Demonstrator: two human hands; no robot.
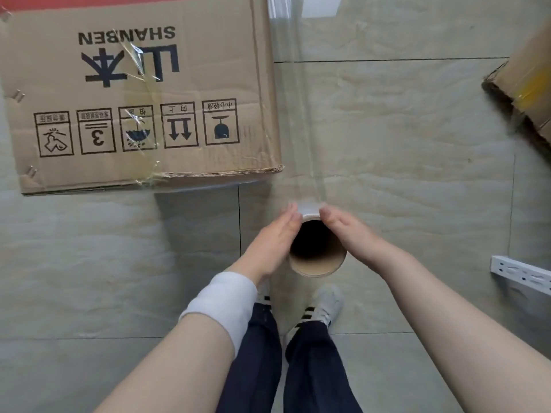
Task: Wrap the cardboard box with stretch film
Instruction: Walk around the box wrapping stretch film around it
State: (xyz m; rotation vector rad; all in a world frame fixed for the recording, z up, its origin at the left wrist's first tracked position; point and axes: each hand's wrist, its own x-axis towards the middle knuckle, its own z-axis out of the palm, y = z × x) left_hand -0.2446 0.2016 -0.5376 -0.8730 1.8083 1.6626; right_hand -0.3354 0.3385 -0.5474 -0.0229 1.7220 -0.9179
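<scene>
paying out film beside the box

looking down: a cardboard box (143,93) lies on the tiled floor (402,174), ahead and to the left. a stretch film roll (316,268) stands upright between both hands, just in front of the person's shoes. the left hand (275,236) and right hand (346,231) press its sides, fingers nearly straight and close together. a clear band of film (298,129) runs from the roll along the box's right side. the next move is probably to carry the roll round the near corner, keeping the film taut.
</scene>
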